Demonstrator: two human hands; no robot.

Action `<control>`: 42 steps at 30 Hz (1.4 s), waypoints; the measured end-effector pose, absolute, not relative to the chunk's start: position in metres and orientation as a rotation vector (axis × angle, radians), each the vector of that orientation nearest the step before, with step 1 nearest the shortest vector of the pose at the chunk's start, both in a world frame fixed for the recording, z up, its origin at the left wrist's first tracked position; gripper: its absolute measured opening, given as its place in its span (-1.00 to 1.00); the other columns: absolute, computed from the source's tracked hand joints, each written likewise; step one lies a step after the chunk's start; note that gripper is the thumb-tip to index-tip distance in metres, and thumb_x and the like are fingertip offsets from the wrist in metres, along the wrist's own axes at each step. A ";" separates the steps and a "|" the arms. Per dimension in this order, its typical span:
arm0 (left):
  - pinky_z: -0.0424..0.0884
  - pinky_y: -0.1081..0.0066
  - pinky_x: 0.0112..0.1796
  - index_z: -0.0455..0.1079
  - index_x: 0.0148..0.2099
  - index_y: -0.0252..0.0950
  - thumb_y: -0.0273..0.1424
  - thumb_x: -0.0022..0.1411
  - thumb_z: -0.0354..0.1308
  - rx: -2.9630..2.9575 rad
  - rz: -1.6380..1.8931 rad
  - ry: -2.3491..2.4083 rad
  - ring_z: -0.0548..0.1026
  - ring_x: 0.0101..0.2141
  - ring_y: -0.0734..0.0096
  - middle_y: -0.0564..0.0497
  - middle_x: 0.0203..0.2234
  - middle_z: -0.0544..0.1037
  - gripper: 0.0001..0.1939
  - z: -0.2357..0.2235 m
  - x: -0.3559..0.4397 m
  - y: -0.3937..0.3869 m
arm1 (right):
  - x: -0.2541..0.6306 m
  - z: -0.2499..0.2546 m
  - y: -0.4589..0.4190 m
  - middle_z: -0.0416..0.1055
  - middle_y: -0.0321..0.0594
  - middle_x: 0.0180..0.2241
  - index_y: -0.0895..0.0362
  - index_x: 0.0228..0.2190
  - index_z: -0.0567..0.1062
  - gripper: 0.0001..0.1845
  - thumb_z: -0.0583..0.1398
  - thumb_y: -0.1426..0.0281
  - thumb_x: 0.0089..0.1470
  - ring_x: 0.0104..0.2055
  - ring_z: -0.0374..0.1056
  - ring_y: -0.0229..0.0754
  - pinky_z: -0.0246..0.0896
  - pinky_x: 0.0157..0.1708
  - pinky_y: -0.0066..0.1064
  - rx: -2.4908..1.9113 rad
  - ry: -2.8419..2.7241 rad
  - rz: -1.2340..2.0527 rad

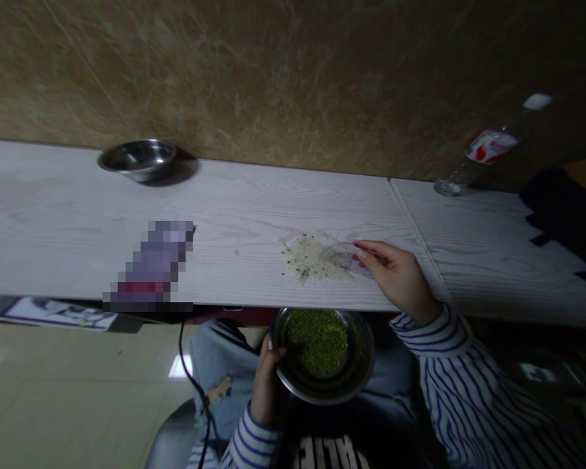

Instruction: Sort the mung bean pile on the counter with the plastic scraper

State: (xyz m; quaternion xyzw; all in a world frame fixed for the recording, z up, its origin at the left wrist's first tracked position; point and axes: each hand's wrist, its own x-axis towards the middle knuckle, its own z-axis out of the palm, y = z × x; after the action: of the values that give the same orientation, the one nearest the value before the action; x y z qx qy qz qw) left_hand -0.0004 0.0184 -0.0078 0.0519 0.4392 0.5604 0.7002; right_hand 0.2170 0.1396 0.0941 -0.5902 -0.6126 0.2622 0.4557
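My left hand [268, 378] grips the left rim of a steel bowl [364, 355], its thumb over the edge. Green beans, which look like mung beans [317, 339], cover the left part of the bowl's bottom. The bowl is over my lap, just below the table's front edge. Above it on the tabletop lies a pile of white rice [305, 257] with a few dark green beans in it. My right hand [395, 270] pinches a clear plastic piece [339, 254], like a shallow cup or lid, tilted against the pile's right side. Its exact kind is hard to make out.
A second steel bowl [141, 159] stands at the back left by the wall. A blurred-out flat object [151, 264] lies near the front edge. At the back right stand a plastic bottle [491, 146] and a dark item [566, 208]. A black cable [183, 355] hangs at left.
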 end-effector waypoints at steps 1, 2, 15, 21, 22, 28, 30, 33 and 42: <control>0.38 0.10 0.07 0.54 0.02 -0.17 -0.36 -0.02 0.27 0.118 1.247 0.976 0.51 0.06 -0.04 -0.05 -0.11 0.65 -0.52 -0.007 0.000 0.019 | 0.215 0.093 0.141 0.67 -0.11 -0.23 0.10 -0.18 0.67 -0.70 0.27 0.25 0.09 -0.27 0.60 -0.06 0.56 -0.21 -0.23 -1.458 -1.527 0.640; 0.38 0.09 0.07 0.54 0.03 -0.17 -0.36 -0.02 0.27 0.117 1.248 0.974 0.51 0.05 -0.05 -0.06 -0.10 0.64 -0.51 -0.007 0.000 0.019 | 0.213 0.092 0.141 0.67 -0.11 -0.21 0.10 -0.17 0.67 -0.71 0.26 0.26 0.10 -0.25 0.60 -0.06 0.55 -0.19 -0.22 -1.460 -1.548 0.633; 0.38 0.10 0.06 0.54 0.03 -0.17 -0.35 -0.03 0.28 0.114 1.240 0.951 0.52 0.03 -0.02 -0.05 -0.08 0.64 -0.50 -0.012 0.000 0.019 | 0.214 0.098 0.126 0.67 -0.11 -0.27 0.12 -0.18 0.67 -0.72 0.25 0.29 0.12 -0.24 0.60 -0.03 0.53 -0.11 -0.17 -1.503 -1.638 0.608; 0.39 0.10 0.05 0.53 0.02 -0.19 -0.37 -0.03 0.26 0.100 1.228 0.959 0.51 0.05 -0.03 -0.05 -0.12 0.64 -0.52 -0.010 0.001 0.019 | 0.213 0.095 0.123 0.67 -0.10 -0.25 0.13 -0.20 0.68 -0.73 0.24 0.31 0.11 -0.21 0.59 -0.01 0.52 -0.09 -0.15 -1.497 -1.662 0.635; 0.39 0.11 0.05 0.53 0.02 -0.19 -0.37 -0.03 0.26 0.098 1.227 0.958 0.51 0.04 -0.02 -0.05 -0.12 0.64 -0.52 -0.010 0.001 0.019 | 0.212 0.094 0.122 0.67 -0.09 -0.24 0.13 -0.20 0.68 -0.73 0.23 0.32 0.12 -0.19 0.59 -0.01 0.51 -0.07 -0.15 -1.495 -1.668 0.633; 0.41 0.13 0.02 0.50 0.04 -0.20 -0.37 -0.03 0.26 0.076 1.204 0.959 0.53 0.02 -0.01 -0.04 -0.14 0.65 -0.50 -0.011 0.002 0.019 | 0.204 0.094 0.123 0.67 -0.11 -0.27 0.13 -0.18 0.67 -0.73 0.22 0.34 0.13 -0.23 0.60 -0.05 0.53 -0.14 -0.20 -1.474 -1.681 0.692; 0.41 0.12 0.01 0.50 0.05 -0.20 -0.37 -0.03 0.26 0.065 1.197 0.956 0.53 0.01 -0.02 -0.05 -0.13 0.64 -0.49 -0.013 0.001 0.019 | 0.204 0.097 0.122 0.67 -0.13 -0.31 0.13 -0.18 0.67 -0.73 0.23 0.35 0.12 -0.25 0.60 -0.06 0.53 -0.14 -0.21 -1.462 -1.698 0.729; 0.42 0.13 -0.02 0.50 0.05 -0.22 -0.38 -0.02 0.26 0.080 1.215 0.965 0.55 -0.04 0.02 -0.06 -0.14 0.65 -0.49 -0.015 0.001 0.019 | 0.208 0.102 0.118 0.67 -0.12 -0.31 0.16 -0.19 0.67 -0.73 0.23 0.35 0.11 -0.25 0.60 -0.05 0.52 -0.14 -0.21 -1.472 -1.704 0.746; 0.39 0.10 0.02 0.49 0.11 -0.21 -0.36 0.01 0.26 0.092 1.216 0.978 0.55 -0.06 0.03 -0.04 -0.18 0.65 -0.45 -0.019 0.001 0.017 | 0.217 0.109 0.099 0.68 -0.12 -0.30 0.15 -0.21 0.68 -0.72 0.21 0.35 0.12 -0.23 0.61 -0.08 0.52 -0.15 -0.29 -1.531 -1.783 0.746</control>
State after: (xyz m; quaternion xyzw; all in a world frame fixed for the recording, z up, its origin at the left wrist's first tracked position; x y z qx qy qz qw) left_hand 0.0013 0.0168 -0.0189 0.0413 0.4406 0.5478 0.7100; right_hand 0.2165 0.0988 0.1088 -0.5857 -0.6823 0.2854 0.3317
